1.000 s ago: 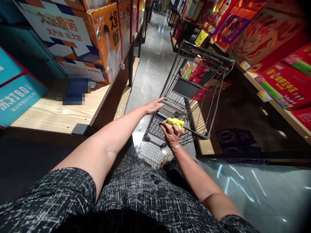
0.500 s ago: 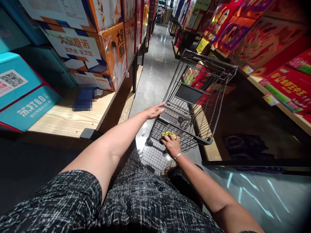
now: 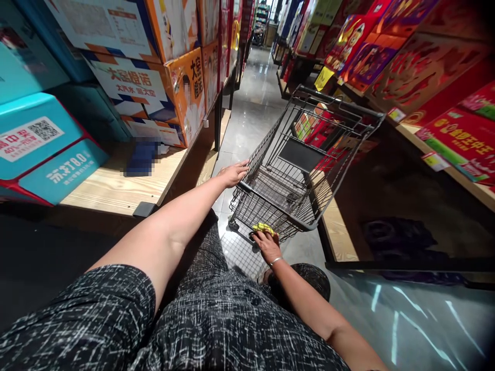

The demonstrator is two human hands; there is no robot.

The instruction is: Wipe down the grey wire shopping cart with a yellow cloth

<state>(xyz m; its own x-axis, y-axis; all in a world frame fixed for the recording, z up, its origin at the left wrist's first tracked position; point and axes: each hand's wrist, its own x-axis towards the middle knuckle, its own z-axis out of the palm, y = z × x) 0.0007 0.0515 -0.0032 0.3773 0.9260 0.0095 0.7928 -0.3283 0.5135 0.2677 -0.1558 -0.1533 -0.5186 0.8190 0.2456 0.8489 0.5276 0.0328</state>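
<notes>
A dark wire shopping cart (image 3: 297,154) stands in the aisle with its low end towards me. My left hand (image 3: 234,174) lies against the near left corner of its rim, fingers stretched out and fairly flat. Below the near rim, my right hand (image 3: 267,247) has its fingers closed on a bunched yellow cloth (image 3: 263,228) with darker markings. That cloth is close to the cart's near wire end; whether it touches the wire I cannot tell. The cart's basket shows bare wire at the bottom.
On the left, a wooden shelf (image 3: 96,193) carries turquoise boxes (image 3: 46,149) and orange-and-white cartons (image 3: 185,98). Its black corner (image 3: 144,208) juts out near my left arm. Red gift boxes (image 3: 456,134) line the shelves at right. Glossy floor (image 3: 257,93) runs down the aisle.
The cart's near end has come slightly left and closer to me, my left hand still at its corner. My right hand has moved a little down and left with the yellow cloth.
</notes>
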